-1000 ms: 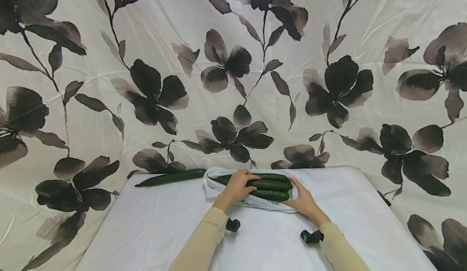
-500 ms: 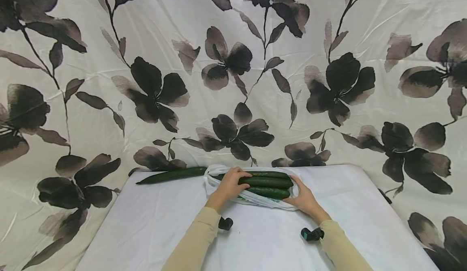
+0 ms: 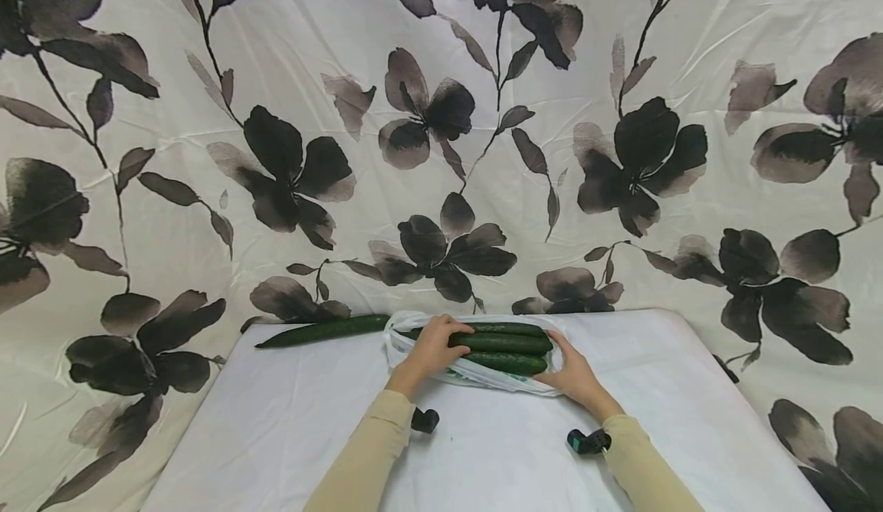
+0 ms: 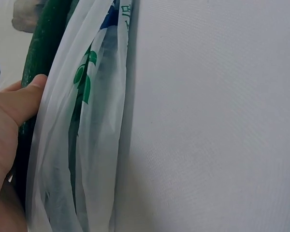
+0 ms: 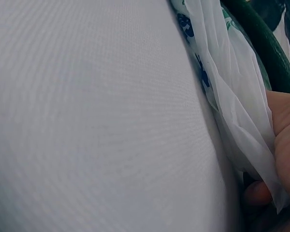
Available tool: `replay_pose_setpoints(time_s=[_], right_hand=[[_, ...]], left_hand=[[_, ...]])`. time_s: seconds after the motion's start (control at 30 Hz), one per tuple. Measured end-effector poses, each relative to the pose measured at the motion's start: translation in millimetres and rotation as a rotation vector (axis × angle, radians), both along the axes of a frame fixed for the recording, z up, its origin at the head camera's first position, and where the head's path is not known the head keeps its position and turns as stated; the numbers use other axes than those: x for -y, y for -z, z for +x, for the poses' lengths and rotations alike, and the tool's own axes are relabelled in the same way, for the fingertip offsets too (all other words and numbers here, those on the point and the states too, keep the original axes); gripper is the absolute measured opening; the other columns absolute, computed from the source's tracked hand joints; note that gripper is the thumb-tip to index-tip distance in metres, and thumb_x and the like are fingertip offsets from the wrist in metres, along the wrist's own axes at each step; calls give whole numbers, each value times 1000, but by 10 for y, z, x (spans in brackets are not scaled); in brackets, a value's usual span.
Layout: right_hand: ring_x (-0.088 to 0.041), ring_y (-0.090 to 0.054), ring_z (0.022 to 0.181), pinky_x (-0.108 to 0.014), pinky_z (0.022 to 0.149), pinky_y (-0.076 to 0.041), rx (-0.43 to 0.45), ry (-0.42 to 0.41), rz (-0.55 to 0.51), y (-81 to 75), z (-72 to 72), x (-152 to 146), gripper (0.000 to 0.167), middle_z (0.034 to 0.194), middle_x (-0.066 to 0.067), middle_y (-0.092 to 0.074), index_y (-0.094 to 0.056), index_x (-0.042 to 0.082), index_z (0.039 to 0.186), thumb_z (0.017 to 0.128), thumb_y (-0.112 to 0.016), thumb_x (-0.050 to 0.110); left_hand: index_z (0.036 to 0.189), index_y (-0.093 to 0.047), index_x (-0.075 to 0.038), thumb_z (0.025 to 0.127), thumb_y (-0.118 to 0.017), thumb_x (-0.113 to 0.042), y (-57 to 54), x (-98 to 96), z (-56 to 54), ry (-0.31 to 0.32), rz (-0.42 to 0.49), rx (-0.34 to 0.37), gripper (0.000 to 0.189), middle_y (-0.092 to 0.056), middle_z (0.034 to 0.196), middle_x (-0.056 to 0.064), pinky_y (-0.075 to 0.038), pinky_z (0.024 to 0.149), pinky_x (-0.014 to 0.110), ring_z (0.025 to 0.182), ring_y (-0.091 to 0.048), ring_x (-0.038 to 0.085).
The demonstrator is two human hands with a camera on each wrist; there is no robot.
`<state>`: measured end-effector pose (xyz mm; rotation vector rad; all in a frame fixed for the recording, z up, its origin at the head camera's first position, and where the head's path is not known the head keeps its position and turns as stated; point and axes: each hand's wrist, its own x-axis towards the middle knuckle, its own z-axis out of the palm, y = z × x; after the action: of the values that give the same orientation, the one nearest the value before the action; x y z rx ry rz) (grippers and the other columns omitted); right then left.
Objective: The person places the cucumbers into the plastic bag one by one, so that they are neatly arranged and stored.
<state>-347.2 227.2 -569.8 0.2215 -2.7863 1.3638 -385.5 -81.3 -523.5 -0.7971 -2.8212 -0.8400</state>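
Observation:
Three dark green cucumbers (image 3: 513, 342) lie side by side in a thin white plastic bag (image 3: 476, 378) at the table's far side. My left hand (image 3: 429, 349) grips them from above near their left part; in the left wrist view its thumb lies along a cucumber (image 4: 41, 46) just inside the bag's edge (image 4: 99, 130). At the cucumbers' right ends, my right hand (image 3: 576, 378) holds the bag. In the right wrist view the bag's rim (image 5: 241, 106) passes in front of the right hand (image 5: 286, 128), which hides part of its fingers.
Another cucumber (image 3: 320, 331) lies outside the bag on the left, its right end at the bag. A white cloth covers the table (image 3: 497, 458). Behind the table hangs a flower-patterned fabric (image 3: 276, 267). Small black wrist cameras (image 3: 589, 441) sit under the forearms.
My left hand has shifted a little to the left along the cucumbers. The right hand has stayed at the bag's right end.

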Motion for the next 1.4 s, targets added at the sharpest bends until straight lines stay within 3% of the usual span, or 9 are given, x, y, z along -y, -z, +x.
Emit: replay_pose_setpoints(time_s=[0.2,0.4,0.57,0.73,0.87,1.17,1.4], right_hand=[[-46,-32,135,-62,104,-31,5,0,2,27,-15,0,102,150,-24,-35,-31,15,152,70,-89,30],[-46,-32,135,-62,104,-31,7,7,7,22,-14,-1,102,150,-24,-35,-31,15,152,70,-89,32],[-46,-32,135,-62,104,-30,10,9,12,-20,2,8,102,149,-24,-35,-31,14,152,70,-89,30],[-46,-32,135,-62,105,-29,0,8,19,-44,7,13,101,149,-24,-35,-31,12,152,71,-89,29],[-46,-31,135,-62,105,-29,12,5,19,-36,6,13,102,150,-24,-34,-30,13,152,71,-89,30],[-46,-31,135,-61,106,-29,4,10,30,-30,18,-10,101,149,-24,-35,-30,13,152,71,-88,30],[-46,-31,135,-61,105,-29,-2,-6,13,-21,15,-3,101,150,-24,-35,-31,14,152,71,-89,31]], left_hand=[[123,-68,-24,89,-73,-28,-36,13,-3,4,14,38,34,-57,111,0,-46,90,39,104,-52,20],[117,-72,-22,88,-75,-27,-92,73,-22,9,26,14,30,-61,111,0,-46,92,41,106,-55,22],[113,-73,-18,88,-74,-24,-127,214,-34,1,116,-14,25,-63,107,-2,-47,90,39,103,-57,20],[111,-73,-13,91,-71,-20,-154,412,-81,-9,200,-44,21,-63,105,-3,-49,86,36,97,-59,17],[112,-73,-10,93,-69,-20,-195,610,-97,-50,212,-39,21,-63,106,-2,-50,84,39,97,-59,19],[113,-71,-12,94,-67,-18,-278,1110,-199,-129,210,6,21,-64,110,3,-49,86,43,99,-59,24],[114,-71,-5,93,-67,-15,-369,1485,-278,-141,150,-13,23,-65,112,9,-49,87,46,100,-61,28]])
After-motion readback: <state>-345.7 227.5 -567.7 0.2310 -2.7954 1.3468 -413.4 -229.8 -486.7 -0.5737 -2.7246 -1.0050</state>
